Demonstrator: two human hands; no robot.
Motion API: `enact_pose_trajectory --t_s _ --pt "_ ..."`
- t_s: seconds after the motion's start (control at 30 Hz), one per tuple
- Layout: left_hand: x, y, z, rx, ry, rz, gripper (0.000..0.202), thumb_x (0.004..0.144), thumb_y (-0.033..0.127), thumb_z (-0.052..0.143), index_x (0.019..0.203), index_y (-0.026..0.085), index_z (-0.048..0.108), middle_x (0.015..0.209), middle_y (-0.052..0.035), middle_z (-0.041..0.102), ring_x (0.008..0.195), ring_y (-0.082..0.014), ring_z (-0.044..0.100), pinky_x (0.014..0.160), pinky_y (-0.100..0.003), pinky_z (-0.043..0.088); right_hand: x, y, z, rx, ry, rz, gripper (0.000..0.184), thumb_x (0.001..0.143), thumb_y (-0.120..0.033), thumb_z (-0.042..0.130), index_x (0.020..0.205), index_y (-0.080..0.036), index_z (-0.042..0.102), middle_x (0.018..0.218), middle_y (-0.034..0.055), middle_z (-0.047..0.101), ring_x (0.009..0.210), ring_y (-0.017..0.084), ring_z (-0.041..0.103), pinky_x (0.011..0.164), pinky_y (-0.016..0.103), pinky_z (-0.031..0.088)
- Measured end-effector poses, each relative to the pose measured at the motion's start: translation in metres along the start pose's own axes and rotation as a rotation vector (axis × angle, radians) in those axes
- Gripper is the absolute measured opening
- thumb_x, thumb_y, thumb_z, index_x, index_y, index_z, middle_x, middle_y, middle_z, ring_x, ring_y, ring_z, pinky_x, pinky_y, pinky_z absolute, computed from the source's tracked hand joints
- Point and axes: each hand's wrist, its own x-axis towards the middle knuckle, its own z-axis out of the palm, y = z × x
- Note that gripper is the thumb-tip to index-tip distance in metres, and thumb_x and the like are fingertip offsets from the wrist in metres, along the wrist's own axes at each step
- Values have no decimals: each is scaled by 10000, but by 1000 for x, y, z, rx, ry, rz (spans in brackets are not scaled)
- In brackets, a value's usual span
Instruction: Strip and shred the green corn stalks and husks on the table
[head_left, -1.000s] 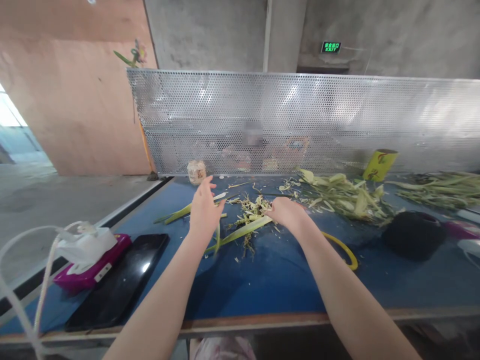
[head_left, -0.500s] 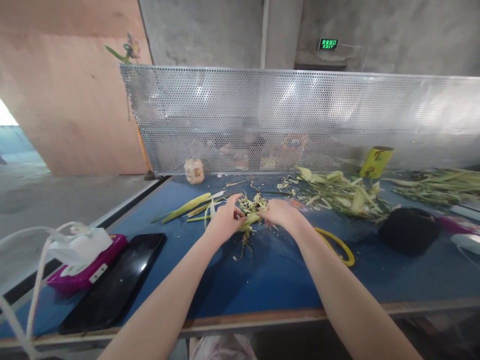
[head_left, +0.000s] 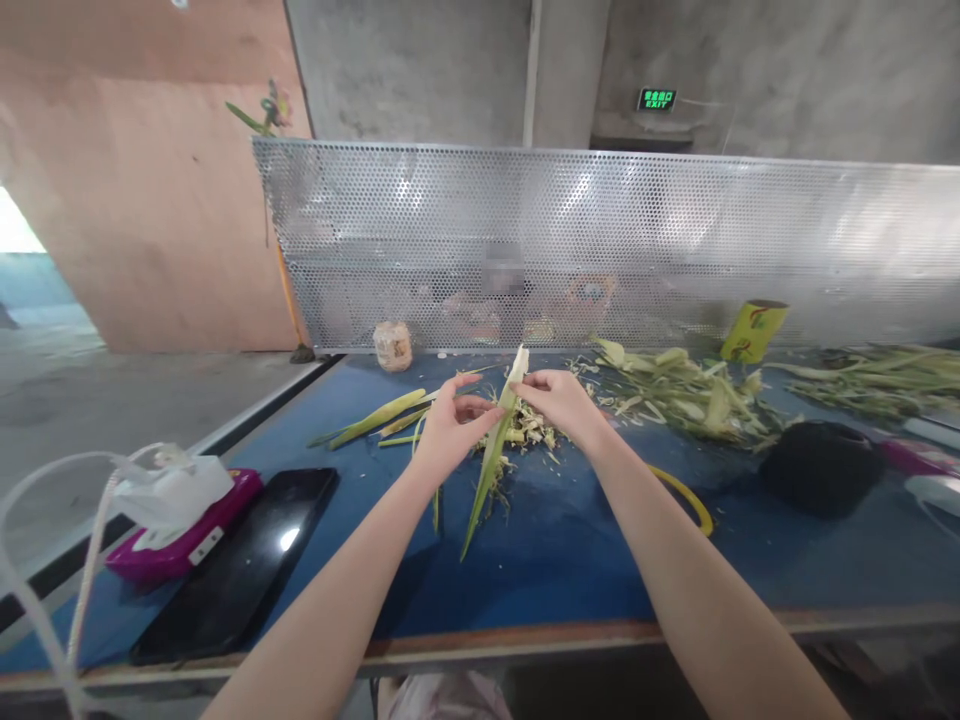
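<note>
My right hand [head_left: 559, 400] pinches the upper end of a long pale green stalk [head_left: 492, 458] that hangs tilted, its tip near the blue table top [head_left: 555, 560]. My left hand [head_left: 450, 432] is closed on the stalk just left of the right hand, fingers curled round it. Below the hands lies a small heap of peeled scraps [head_left: 525, 432]. Several loose green stalks [head_left: 375, 417] lie to the left of my left hand.
A larger pile of green husks [head_left: 675, 388] lies at the right, by a yellow cup [head_left: 754, 330] and a black round object [head_left: 821, 466]. A yellow band [head_left: 686, 492], a black tablet [head_left: 240, 565], a pink box [head_left: 180, 540], a small jar [head_left: 393, 345] and a perforated metal screen [head_left: 600, 240].
My left hand came in from the left and closed on the stalk. Both hands lifted the stalk off the table, so it now hangs tilted upward.
</note>
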Motion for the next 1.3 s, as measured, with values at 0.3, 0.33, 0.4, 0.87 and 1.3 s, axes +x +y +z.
enact_pose_trajectory --t_s 0.3,0.33,0.4,0.87,1.3 --pt "-2 7 1 -53 103 60 513 615 229 643 1077 152 433 568 54 544 509 -68 487 540 -205 380 -5 -5 4 61 -79 32 265 645 -407 570 638 -142 558 462 -57 367 412 49 298 434 200 292" --pt "-2 7 1 -73 89 45 509 611 222 644 1071 148 438 554 59 537 497 -64 478 540 -205 379 -5 -5 4 71 -90 42 268 645 -412 570 639 -145 551 455 -64 348 406 48 286 421 198 276" --pt "-2 9 2 -134 37 7 518 593 197 647 1065 136 442 528 69 525 484 -58 465 546 -206 376 -5 -5 4 105 -124 54 271 646 -419 568 645 -150 538 449 -74 320 397 44 260 399 193 241" --pt "2 3 -4 -127 55 -157 611 565 206 699 1115 117 447 666 -1 618 516 -57 491 521 -202 357 -6 0 1 79 -360 53 245 657 -392 558 693 -150 548 509 -63 361 431 45 302 394 171 257" --pt "2 -1 -5 -161 -17 -245 683 548 189 725 1167 110 448 646 -24 651 576 -107 558 596 -263 414 -5 0 5 -7 -278 -56 103 622 -258 519 647 -158 515 555 -55 446 454 49 347 459 187 285"
